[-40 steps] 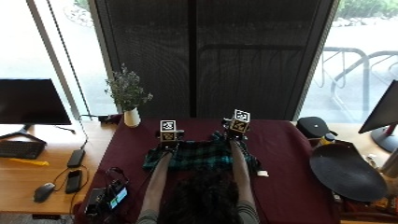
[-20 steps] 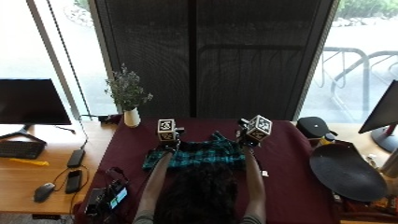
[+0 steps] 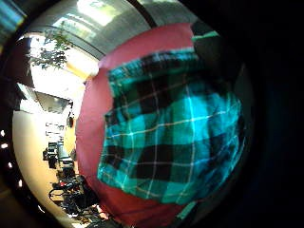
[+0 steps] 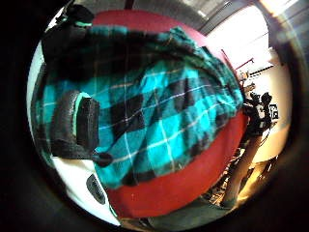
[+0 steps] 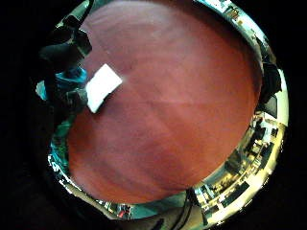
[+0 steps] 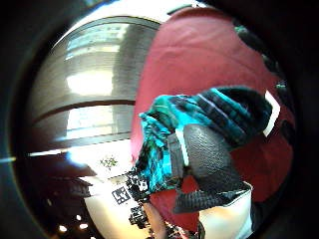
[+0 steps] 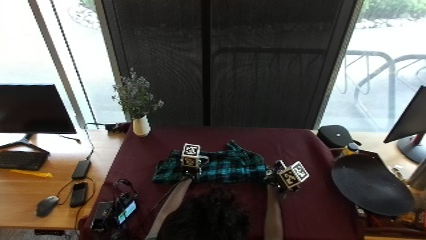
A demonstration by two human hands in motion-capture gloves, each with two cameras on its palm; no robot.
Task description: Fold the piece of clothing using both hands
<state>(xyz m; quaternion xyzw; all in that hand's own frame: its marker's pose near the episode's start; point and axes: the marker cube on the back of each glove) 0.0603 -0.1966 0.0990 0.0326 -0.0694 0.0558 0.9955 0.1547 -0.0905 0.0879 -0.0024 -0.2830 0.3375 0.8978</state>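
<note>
— Covering the whole work area is a dark red cloth-topped surface; where's the garment on it?

— The teal-and-black plaid flannel shirt lies bunched at the middle (just beyond the person's head).

— And the hands?

— The left hand rests on the shirt, fingers unreadable. The right hand pinches the shirt's edge.

- Teal-and-black plaid piece of clothing, rumpled, spread crosswise on the dark red tablecloth.
- One end bunched and lifted off the cloth, pinched between gloved fingers.
</note>
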